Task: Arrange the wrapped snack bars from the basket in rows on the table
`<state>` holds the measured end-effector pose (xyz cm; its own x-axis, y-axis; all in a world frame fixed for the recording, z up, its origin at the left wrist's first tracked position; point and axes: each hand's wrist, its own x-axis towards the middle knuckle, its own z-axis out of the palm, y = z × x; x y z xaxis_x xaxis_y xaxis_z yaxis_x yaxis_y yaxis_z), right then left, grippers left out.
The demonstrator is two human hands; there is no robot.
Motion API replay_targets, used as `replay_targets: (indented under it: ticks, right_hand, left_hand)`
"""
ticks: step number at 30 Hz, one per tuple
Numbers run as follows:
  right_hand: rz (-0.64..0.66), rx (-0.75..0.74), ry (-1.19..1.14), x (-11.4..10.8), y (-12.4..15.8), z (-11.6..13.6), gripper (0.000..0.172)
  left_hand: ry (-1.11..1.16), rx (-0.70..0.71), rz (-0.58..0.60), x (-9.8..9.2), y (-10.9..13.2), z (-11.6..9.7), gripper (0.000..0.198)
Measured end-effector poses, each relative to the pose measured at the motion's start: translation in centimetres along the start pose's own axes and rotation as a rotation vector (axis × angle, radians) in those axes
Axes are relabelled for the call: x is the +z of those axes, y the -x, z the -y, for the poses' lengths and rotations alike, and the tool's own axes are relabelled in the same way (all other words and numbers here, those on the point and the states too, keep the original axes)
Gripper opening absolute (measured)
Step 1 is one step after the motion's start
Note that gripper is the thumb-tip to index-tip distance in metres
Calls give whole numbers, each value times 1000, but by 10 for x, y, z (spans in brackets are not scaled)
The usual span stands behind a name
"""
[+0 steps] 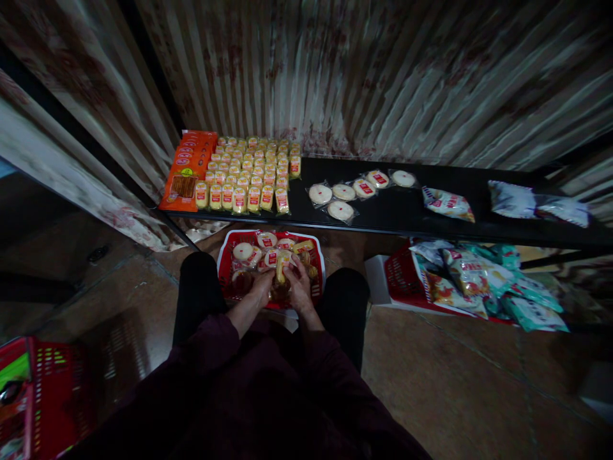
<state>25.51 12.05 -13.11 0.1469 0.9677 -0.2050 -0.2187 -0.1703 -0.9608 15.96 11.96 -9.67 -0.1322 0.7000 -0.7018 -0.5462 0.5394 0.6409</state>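
Over a red basket with a white rim (pixel 222 265) between my knees, my left hand (pixel 262 287) and my right hand (pixel 297 282) come close together. Both are closed around a yellow wrapped snack cake (pixel 281 265), whose top end shows between the fingers. Something darker under it is too dim to make out. In the basket lie round white wrapped pastries (pixel 244 252) with red labels and another yellow packet (pixel 303 246). On the black shelf ahead, several rows of yellow wrapped snack cakes (pixel 240 199) stand at the left.
Orange snack packs (pixel 187 169) lie at the shelf's left end. Round pastries (pixel 340 210) and pillow-shaped bags (pixel 447 204) lie farther right on the black shelf (pixel 387 214). A red basket full of bags (pixel 402 275) stands below right, another red basket (pixel 57 390) at lower left.
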Motion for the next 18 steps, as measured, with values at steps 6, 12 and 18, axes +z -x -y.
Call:
replay_targets:
  ticks: [6, 12, 18]
  right_hand:
    - [-103, 8, 15, -1, -4, -5, 56]
    - [-135, -24, 5, -1, -4, -4, 36]
    - [-78, -32, 53, -3, -1, -4, 30]
  left_hand:
    - [-16, 130, -40, 1, 3, -2, 14]
    - [-108, 144, -7, 2, 7, -2, 16]
    - [22, 45, -45, 2, 3, -8, 17]
